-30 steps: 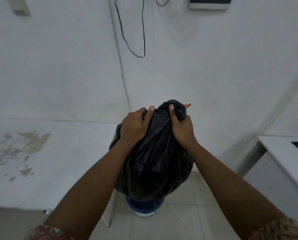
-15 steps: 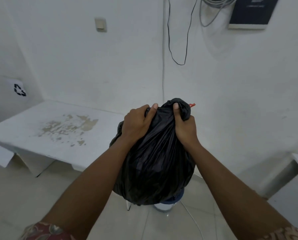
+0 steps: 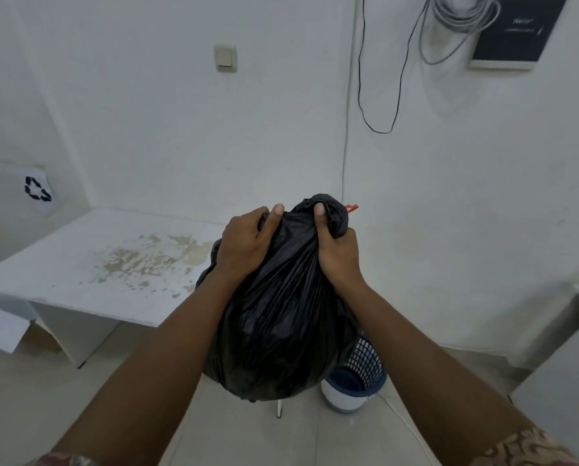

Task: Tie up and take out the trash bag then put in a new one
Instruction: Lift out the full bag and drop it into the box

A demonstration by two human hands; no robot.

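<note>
Two-handed: left hand [image 3: 244,247], right hand [image 3: 340,258] grip bag [image 3: 281,317]; bin [image 3: 365,368] more exposed.

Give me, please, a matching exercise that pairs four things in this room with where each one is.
Things: 1 trash bag; 2 blue bin; 3 wall switch; 4 recycling sign.
Places: a on the floor; b high on the back wall; c gripped by the left hand and right hand; d low on the left wall.
Pairs: 1-c; 2-a; 3-b; 4-d.
</note>
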